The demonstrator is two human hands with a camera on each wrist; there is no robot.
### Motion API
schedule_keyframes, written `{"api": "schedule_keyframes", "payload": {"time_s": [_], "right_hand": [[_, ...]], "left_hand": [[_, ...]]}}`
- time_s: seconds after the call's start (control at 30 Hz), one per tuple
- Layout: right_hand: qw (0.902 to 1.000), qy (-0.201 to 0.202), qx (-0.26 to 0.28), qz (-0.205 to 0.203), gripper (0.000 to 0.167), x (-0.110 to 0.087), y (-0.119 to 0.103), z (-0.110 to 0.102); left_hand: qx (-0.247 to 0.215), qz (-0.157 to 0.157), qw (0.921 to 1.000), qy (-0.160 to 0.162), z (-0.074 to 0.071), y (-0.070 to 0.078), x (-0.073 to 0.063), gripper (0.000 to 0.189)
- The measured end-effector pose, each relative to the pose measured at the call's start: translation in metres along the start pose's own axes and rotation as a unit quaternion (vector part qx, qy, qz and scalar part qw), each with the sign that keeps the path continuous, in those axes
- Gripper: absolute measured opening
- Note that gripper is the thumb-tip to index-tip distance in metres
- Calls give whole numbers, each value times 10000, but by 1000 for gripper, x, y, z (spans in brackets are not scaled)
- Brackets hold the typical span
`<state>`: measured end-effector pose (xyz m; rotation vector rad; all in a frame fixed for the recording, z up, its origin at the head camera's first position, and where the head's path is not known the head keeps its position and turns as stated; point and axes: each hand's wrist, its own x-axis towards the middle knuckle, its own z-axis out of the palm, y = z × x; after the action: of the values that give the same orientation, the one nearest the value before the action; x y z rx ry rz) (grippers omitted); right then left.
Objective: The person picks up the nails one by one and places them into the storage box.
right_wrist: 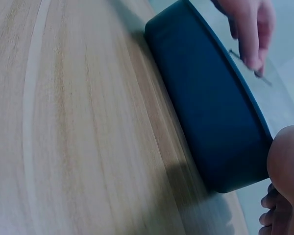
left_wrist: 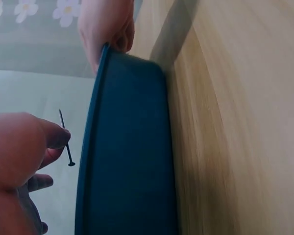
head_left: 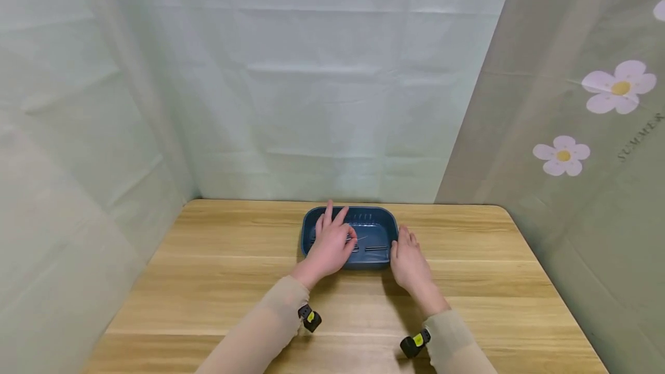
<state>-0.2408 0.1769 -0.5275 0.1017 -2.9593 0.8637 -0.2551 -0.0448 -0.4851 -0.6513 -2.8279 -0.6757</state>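
My left hand (head_left: 329, 245) is above the blue tray (head_left: 370, 265), its thumb and index finger pinching a thin dark nail (left_wrist: 69, 152). The other fingers spread upward. In the left wrist view the nail's flat head points down the picture and its sharp end sticks out past the fingertips. Several more thin metal nails (head_left: 376, 248) lie on the tray floor, some partly hidden by the left hand. My right hand (head_left: 410, 261) rests against the tray's right side, fingers stretched along the wall and the thumb side touching the rim near the front corner.
The tray stands on a wood-grain table (head_left: 234, 281), close to its back edge. Pale curtains (head_left: 322, 103) surround the table on the back and sides, the right one printed with white flowers (head_left: 563, 156). A small black camera (head_left: 310, 317) is strapped at each wrist.
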Motion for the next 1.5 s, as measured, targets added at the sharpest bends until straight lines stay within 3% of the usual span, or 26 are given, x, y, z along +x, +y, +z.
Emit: {"api": "schedule_keyframes", "payload": {"time_s": [0.3,0.47,0.6,1.13,1.5], "right_hand": [[9999,100,-33,0,60,2,1,-7],[9997,144,-171,-90,59,7,2,-8],[9997,15,-226,-77,59,7,3,-6],[9998,8,-190,-33,59,5,2,-4],[9997,-66,-231,14,59,3,-4,0]], "left_hand": [[734,-3,9970,-234,19,18,34,17],[1423,173,9877,-632,31,26,52,16],[1668,162,9810,-978,43,30,60,16],[1660,-89,9800,-1098,66,33,68,17],[1888,4,9748,-1189,67,27,67,18]]}}
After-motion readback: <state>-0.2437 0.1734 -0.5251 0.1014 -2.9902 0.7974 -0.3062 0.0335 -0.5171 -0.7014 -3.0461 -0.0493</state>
